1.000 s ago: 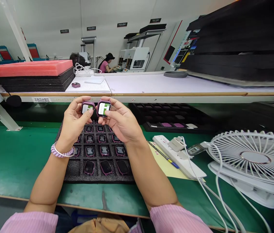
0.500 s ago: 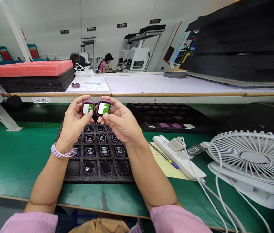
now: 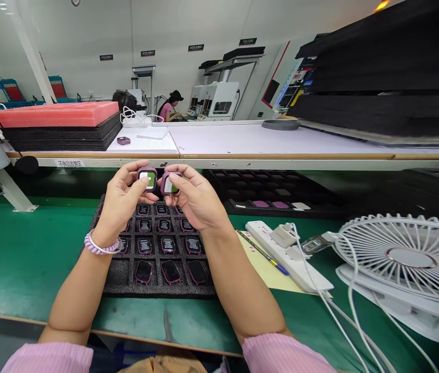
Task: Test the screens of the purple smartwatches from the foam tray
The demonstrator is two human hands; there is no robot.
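Note:
My left hand (image 3: 120, 199) grips a small purple smartwatch body (image 3: 147, 178) whose lit screen shows green and white. Beside it, my right hand (image 3: 194, 199) pinches a second purple watch body (image 3: 170, 185), its screen partly covered by my thumb. Both are held close together above the far end of a black foam tray (image 3: 116, 274) on the green bench. Several more purple watch bodies (image 3: 168, 244) lie in the tray's pockets, some with lit text screens. A purple coil band circles my left wrist.
A white power strip (image 3: 287, 254) with a plugged adapter, a blue pen (image 3: 262, 252) on yellow paper, and a white desk fan (image 3: 408, 259) with trailing cables sit to the right. Behind are black trays (image 3: 269, 194), a raised white shelf (image 3: 266, 137) and stacked foam (image 3: 58, 124). A person sits far back.
Both hands shifted slightly; my right thumb now covers more of the right watch's screen, and the left watch's screen shows more green. The view tilted a little downward.

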